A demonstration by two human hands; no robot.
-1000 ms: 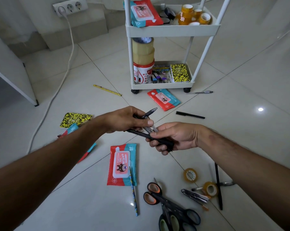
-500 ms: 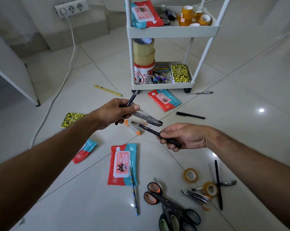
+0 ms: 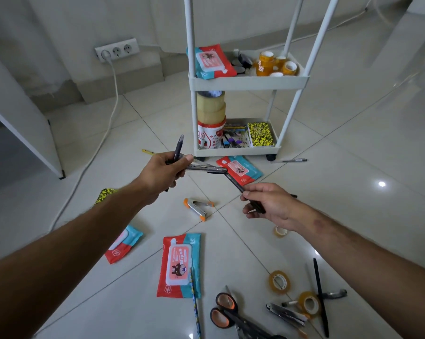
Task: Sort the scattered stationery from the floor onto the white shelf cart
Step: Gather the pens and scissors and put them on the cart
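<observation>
My left hand point(image 3: 166, 171) grips a bunch of dark pens point(image 3: 204, 168), one sticking up and the others pointing right, just in front of the white shelf cart point(image 3: 248, 82). My right hand point(image 3: 271, 204) pinches a single black pen point(image 3: 234, 183) whose tip reaches toward the left hand's pens. The cart's bottom tray point(image 3: 235, 150) holds tape rolls, pens and a yellow speckled notebook; its middle tray holds a wipes pack and small tape rolls.
Scattered on the tiled floor: wipes packs point(image 3: 179, 265) point(image 3: 239, 169) point(image 3: 123, 243), an orange-tipped stapler point(image 3: 198, 207), scissors point(image 3: 233, 316), tape rolls point(image 3: 279, 282) point(image 3: 309, 303), a black pen point(image 3: 319, 294), a pen by the cart wheel point(image 3: 295, 160). A white cable point(image 3: 94, 152) runs from the wall socket at left.
Both hands have separated and moved forward toward the cart. The left hand now carries the pen bunch higher; the right hand keeps one black pen. The view has tilted up.
</observation>
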